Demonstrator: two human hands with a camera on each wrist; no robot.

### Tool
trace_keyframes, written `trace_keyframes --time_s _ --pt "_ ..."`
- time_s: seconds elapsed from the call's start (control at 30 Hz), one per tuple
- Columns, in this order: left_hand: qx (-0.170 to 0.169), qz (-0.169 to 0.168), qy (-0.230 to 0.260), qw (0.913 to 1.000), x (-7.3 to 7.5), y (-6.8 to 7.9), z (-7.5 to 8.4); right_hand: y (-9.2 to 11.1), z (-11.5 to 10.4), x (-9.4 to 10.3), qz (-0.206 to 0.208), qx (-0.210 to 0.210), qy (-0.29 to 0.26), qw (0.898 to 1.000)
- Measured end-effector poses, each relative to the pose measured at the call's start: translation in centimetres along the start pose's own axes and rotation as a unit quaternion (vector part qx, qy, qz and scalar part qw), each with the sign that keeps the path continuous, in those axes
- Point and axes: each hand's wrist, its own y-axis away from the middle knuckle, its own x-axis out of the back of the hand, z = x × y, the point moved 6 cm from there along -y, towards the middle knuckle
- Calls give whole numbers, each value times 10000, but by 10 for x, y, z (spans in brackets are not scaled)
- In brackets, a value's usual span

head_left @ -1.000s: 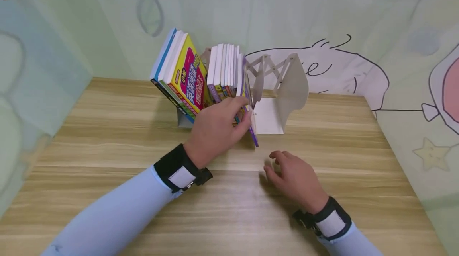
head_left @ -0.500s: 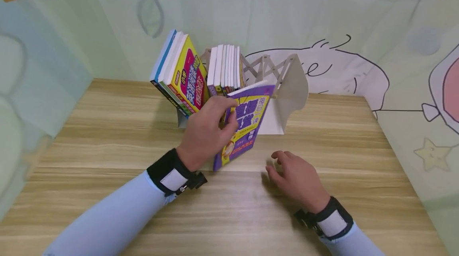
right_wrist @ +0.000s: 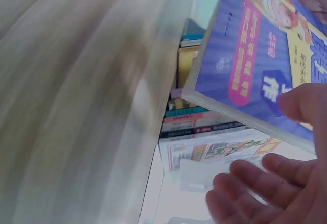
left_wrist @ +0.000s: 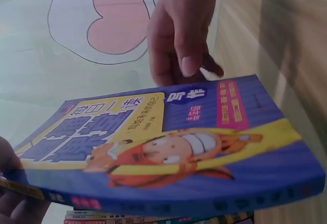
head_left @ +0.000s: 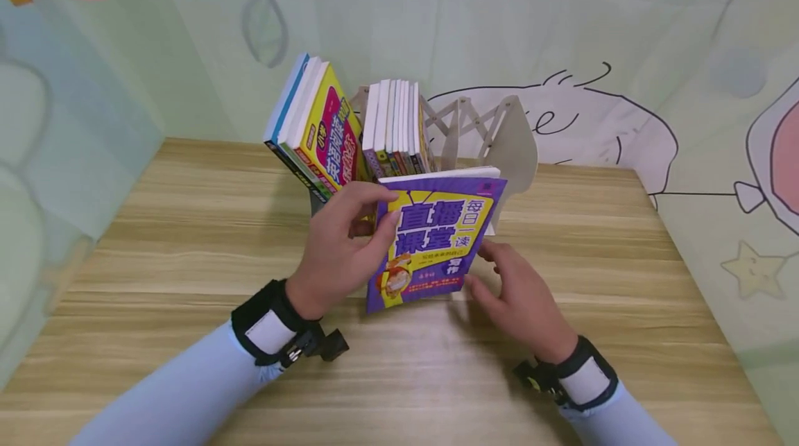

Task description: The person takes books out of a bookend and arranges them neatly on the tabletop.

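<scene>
A purple and yellow book (head_left: 437, 238) stands tilted in front of the bookshelf, its cover facing me. My left hand (head_left: 340, 245) pinches its left edge, thumb on the cover and fingers behind; in the left wrist view only part of this hand (left_wrist: 15, 188) shows at the left border. My right hand (head_left: 521, 300) is at the book's lower right edge. In the right wrist view, the right hand's thumb (right_wrist: 301, 104) lies over the cover's side while its fingers (right_wrist: 260, 183) stay spread below the book, not closed on it. Whether the thumb touches is unclear.
Behind the book stands a pale folding bookshelf (head_left: 514, 137) with scissor-style bars. Several thin books (head_left: 393, 123) stand in its middle, and thicker books (head_left: 318, 134) lean left at its left end. The wooden table (head_left: 187, 279) meets printed wall sheets at the back and sides.
My left hand has drawn the purple book out of the row, toward me, and turned its cover to face me. My right hand has risen slightly to the book's right edge.
</scene>
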Motion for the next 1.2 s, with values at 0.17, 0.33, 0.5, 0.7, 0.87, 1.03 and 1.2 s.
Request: trace_keyframes --time_s 0.17,0.33,0.5,0.7,0.87,1.03,1.2 --pt "174 10 539 9984 3 10 2 0 -7 1 -153 120 -1470 9889" --pt "255 3 674 9974 10 17 6 3 -8 1 -127 251 -2646 9639" --pt "193 26 724 9972 12 20 8 5 -10 1 -67 215 -2889 9571" --pt "254 -15 818 9963 10 24 7 7 -11 -1 -37 175 -3149 9489" --pt "320 -177 879 9955 7 26 6 9 -9 -2 -19 120 -3349 9422" --pt "314 -627 697 9951 2 28 4 11 -5 2 307 204 -3270 9443" --pt "219 -880 436 9949 0 30 1 12 1 8 532 183 -3178 9465"
